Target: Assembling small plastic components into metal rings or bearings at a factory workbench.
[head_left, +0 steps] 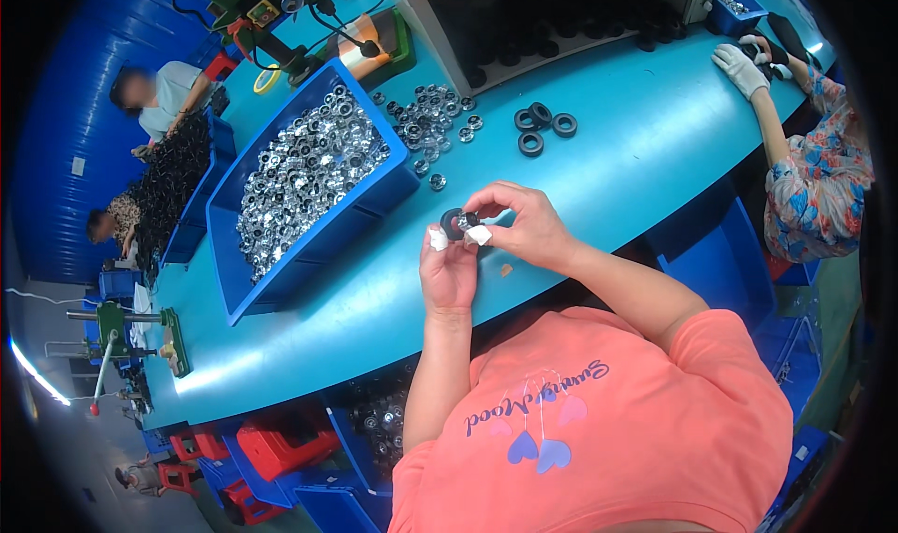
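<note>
Over the table's near edge, my two hands meet around small toy wheel parts. Between the fingers of my left hand point(447, 273) is a black rubber tire point(450, 224), held on edge. My right hand point(531, 226) pinches a small shiny wheel hub point(467, 221) against the tire's side; how far it sits inside I cannot tell. White wrapping covers a fingertip on each hand. Ahead on the table lie several loose black tires point(530, 143). Loose silvery hubs point(432, 122) are scattered beside the blue bin point(382, 194), which is heaped with more hubs.
A green bench press point(271, 28) stands beyond the bin, and a metal cabinet point(449, 28) with dark tires inside is at the back. At the right, a co-worker's gloved hand point(741, 70) rests on the teal table point(645, 131). Red stools point(285, 439) are below left.
</note>
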A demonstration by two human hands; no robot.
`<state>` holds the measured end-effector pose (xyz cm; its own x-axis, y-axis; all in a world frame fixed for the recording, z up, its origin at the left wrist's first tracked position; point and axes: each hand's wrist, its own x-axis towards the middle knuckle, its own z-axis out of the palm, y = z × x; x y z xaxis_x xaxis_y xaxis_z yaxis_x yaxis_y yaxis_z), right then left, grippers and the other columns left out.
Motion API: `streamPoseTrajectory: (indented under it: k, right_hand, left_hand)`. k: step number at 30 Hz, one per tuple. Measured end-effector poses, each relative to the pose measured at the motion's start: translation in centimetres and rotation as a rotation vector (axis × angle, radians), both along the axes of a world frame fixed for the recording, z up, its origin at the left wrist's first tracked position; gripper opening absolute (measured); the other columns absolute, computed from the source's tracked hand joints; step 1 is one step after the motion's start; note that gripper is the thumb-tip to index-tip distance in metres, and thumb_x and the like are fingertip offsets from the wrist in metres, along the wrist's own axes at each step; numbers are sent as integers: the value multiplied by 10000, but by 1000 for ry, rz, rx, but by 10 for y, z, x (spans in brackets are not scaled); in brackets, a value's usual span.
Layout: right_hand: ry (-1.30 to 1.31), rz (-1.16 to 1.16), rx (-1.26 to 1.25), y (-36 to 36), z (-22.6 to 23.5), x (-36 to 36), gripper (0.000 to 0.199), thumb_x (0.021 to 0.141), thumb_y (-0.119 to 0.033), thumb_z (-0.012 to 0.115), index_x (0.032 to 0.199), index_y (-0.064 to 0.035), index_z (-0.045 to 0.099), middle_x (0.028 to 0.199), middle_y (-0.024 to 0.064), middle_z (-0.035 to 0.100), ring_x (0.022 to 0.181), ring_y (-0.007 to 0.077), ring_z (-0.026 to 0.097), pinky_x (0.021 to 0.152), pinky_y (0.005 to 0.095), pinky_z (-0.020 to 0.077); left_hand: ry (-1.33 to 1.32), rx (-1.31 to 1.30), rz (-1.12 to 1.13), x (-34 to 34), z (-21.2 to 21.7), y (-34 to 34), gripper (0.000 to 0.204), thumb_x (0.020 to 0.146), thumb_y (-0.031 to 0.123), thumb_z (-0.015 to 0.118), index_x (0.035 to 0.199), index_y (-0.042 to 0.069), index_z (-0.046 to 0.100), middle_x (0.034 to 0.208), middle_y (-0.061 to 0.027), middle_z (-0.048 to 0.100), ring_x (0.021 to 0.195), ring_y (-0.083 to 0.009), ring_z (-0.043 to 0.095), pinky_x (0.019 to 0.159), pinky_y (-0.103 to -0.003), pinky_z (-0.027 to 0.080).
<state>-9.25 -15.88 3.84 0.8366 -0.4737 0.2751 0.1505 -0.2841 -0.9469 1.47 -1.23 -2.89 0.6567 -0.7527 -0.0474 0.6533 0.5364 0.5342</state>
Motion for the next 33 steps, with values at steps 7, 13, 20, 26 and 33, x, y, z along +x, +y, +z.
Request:
streamPoseTrajectory:
  k: [7, 13, 20, 26, 33]
  right_hand:
    - [-7, -38, -108, 2, 0, 0, 311, 789, -132, 826, 1077, -59, 733, 1002, 57, 691, 887, 175, 693, 826, 304, 569]
    - [-41, -37, -103, 1, 0, -1, 271, 816, -140, 821, 1066, -75, 740, 974, 46, 689, 872, 182, 702, 807, 313, 569]
    - [-99, 19, 161, -4, -8, -2, 283, 841, -112, 815, 1114, -61, 758, 1046, 58, 664, 914, 152, 699, 817, 274, 581]
    - [16, 26, -89, -12, 15, -11, 313, 819, -69, 796, 1122, -36, 729, 1041, 74, 644, 802, 156, 689, 742, 279, 589]
    - [38, -2, -195, -3, 13, -4, 302, 774, -3, 767, 1063, -25, 680, 998, 74, 660, 784, 144, 686, 705, 286, 590]
  left_hand:
    - [-26, -6, -37, 1, -2, 1, 208, 1053, 195, 566, 1197, 64, 637, 1223, -92, 699, 1147, -237, 648, 1004, -408, 512]
    - [-59, 90, 6, -4, 6, -2, 204, 1015, 265, 669, 1129, 102, 624, 1137, -54, 709, 1039, -178, 654, 893, -341, 501]
    - [2, 59, 39, -4, 7, -5, 176, 1014, 230, 669, 1116, 97, 617, 1173, -103, 716, 1087, -215, 676, 942, -348, 523]
    - [-44, 95, 11, -5, 12, -4, 180, 1007, 229, 679, 1102, 91, 611, 1241, -144, 706, 1172, -251, 663, 1025, -386, 508]
    - [-87, 110, 8, -4, 11, -3, 252, 974, 298, 742, 1063, 111, 599, 1114, -65, 704, 1039, -196, 654, 942, -362, 501]
